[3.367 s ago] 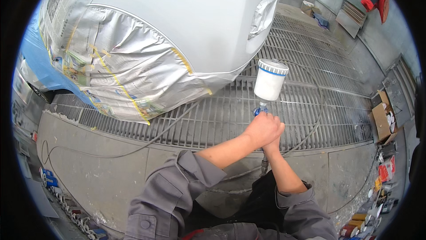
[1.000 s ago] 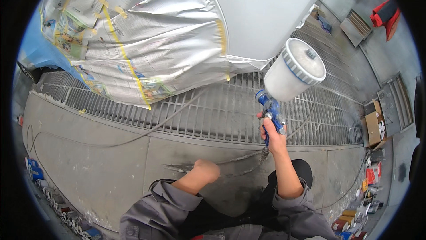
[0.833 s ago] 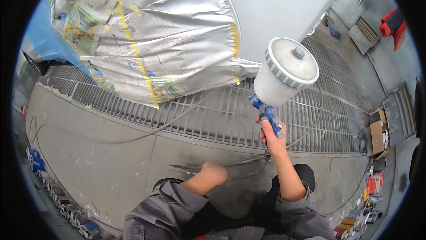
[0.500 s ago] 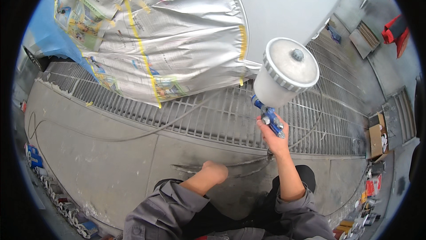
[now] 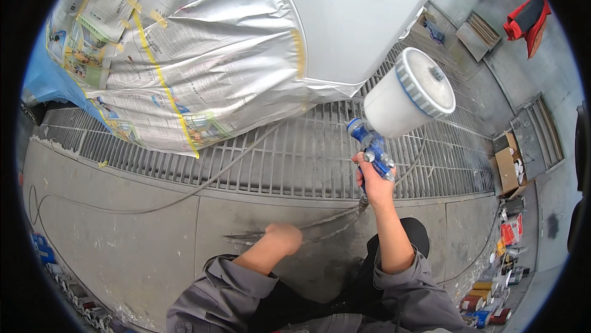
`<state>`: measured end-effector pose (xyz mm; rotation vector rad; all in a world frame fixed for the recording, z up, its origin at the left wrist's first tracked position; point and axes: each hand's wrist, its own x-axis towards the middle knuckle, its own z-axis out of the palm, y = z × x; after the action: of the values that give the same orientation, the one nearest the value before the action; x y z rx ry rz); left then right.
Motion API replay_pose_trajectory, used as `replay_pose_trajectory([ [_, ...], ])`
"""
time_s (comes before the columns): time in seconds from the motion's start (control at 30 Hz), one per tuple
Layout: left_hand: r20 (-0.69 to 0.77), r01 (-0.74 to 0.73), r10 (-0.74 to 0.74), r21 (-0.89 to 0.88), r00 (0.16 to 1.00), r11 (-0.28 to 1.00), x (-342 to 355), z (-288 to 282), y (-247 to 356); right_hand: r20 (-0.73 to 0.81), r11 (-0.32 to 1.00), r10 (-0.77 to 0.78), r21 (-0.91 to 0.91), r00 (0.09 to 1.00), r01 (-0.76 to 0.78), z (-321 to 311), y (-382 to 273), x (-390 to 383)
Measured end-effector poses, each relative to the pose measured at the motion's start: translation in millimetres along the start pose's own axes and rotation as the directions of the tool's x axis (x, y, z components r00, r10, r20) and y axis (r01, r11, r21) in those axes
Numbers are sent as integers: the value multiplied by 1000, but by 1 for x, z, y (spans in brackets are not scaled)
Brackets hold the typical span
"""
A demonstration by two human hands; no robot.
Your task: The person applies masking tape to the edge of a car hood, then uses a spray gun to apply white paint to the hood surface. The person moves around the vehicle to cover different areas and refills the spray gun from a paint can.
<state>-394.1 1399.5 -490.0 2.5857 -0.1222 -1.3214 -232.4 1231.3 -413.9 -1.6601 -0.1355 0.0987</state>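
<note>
My right hand (image 5: 378,186) grips a blue spray gun (image 5: 372,143) by its handle, in front of my right knee. On the gun sits a large whitish paint cup (image 5: 399,100) with a ribbed lid, tilted to the right. Its nozzle end points toward a white car panel (image 5: 341,22), some distance off. From the handle an air hose (image 5: 332,218) runs to my left hand (image 5: 284,239), which is closed around it in front of my left knee; those fingers are mostly hidden. Left of the panel hangs newspaper masking (image 5: 228,68) with yellow tape.
Metal floor grating (image 5: 277,163) lies ahead, with more hose (image 5: 135,211) trailing across it and the concrete. Blue sheeting (image 5: 58,71) covers the far left. Paint cans (image 5: 474,302) and a cardboard box (image 5: 510,163) line the right wall, where a red cloth (image 5: 529,22) hangs.
The view has shifted rightward. My right hand has carried the spray gun right relative to the panel, and its cup leans further right. The left hand keeps its hold on the hose.
</note>
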Motion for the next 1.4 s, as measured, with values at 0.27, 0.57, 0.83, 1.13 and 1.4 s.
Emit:
replay_pose_trajectory([
  [0.27,22,40,-40,-1,999,999,-9,-15,2,-335,993,-117,-18,935,118,-10,1,9],
  [0.57,-4,11,-11,15,1000,1000,4,-5,4,-148,972,-222,-108,964,208,9,10,4],
  [0.83,4,16,-16,-39,1000,999,9,5,0,174,992,-92,-66,980,105,39,-21,7],
  [1.13,6,23,-23,-63,1000,998,-6,-20,-1,-484,988,-128,14,866,154,-14,-14,19],
  [1.4,-40,-67,66,-41,997,997,15,3,-3,-102,984,-153,-107,983,142,23,-47,-4],
])
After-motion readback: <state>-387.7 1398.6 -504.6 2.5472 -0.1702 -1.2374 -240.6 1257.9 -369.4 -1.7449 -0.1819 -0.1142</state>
